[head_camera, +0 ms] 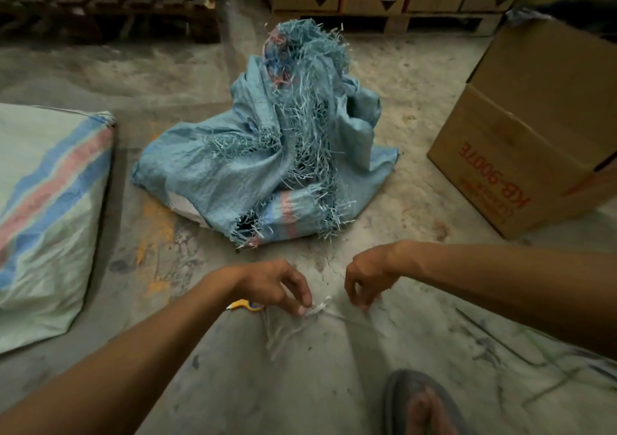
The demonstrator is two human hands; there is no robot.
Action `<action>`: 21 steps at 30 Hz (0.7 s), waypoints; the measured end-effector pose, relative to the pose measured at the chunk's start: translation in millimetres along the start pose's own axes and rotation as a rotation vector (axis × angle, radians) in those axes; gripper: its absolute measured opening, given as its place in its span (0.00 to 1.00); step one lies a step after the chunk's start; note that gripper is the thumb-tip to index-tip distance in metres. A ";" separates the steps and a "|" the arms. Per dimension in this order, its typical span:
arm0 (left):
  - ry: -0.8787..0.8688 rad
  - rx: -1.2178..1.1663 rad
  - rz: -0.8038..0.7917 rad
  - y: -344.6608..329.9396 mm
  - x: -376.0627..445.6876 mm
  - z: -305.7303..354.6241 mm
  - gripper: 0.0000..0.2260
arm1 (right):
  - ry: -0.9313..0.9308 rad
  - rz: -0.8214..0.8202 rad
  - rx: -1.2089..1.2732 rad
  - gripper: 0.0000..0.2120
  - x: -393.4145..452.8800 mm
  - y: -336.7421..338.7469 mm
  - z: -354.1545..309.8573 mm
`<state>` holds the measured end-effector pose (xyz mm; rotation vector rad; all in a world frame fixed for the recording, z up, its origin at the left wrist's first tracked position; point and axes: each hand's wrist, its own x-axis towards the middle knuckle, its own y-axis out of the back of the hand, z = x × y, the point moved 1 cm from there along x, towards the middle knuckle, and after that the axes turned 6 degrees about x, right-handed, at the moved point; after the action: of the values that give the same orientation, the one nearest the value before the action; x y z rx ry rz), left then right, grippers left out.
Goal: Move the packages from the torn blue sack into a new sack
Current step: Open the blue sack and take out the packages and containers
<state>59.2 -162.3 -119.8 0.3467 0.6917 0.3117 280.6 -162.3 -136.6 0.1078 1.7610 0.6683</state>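
Pale, frayed white plastic string is what both hands are busy with in the single head view, low in the middle of the picture on the grey concrete floor. The left hand has its fingers curled downward, thumb and forefinger pinching the knotted part of the string. The right hand hangs just beside it with fingers bent; its fingertips seem to nip a thin strand that runs off from the knot, though the strand is too fine and blurred to be sure. A small yellow-handled tool, perhaps a cutter or scissors, pokes out from under the left wrist; what holds it cannot be told.

Straight ahead of both hands, and apart from them, sits the torn blue woven plastic sack, slumped in a heap with shredded strips hanging from its top and front. Its ragged mouth points up and away from the person, its bulk lying across the view. No packages show through the tears. Both hands lie about equally near it, the left a touch closer to its frayed lower corner.

A full pale-green woven sack with blue and pink stripes lies to the left, and a brown cardboard box with red lettering stands to the right. A foot in a dark sandal shows at the bottom edge.

My reading is that the transfer itself has not yet begun; the next reach would go forward to the torn sack.
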 end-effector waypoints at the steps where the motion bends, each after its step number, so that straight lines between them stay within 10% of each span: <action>1: -0.015 0.037 0.003 2.3 -0.4 5.5 0.08 | 0.015 0.016 -0.017 0.12 -2.2 2.9 1.6; 8: 0.002 0.251 0.138 28.4 -4.9 23.4 0.09 | 0.109 0.136 -0.028 0.05 -21.0 46.7 8.4; 17: -0.231 -0.009 0.916 94.7 -21.8 64.1 0.05 | 0.211 1.287 0.103 0.07 -69.1 136.8 22.0; 21: -0.208 -0.251 0.695 118.8 -22.6 87.8 0.07 | 0.184 1.431 0.236 0.05 -77.5 162.4 33.7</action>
<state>81.8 -82.5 4.6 0.3656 0.3009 0.9990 291.8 -46.1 4.4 1.6020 1.7304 1.4673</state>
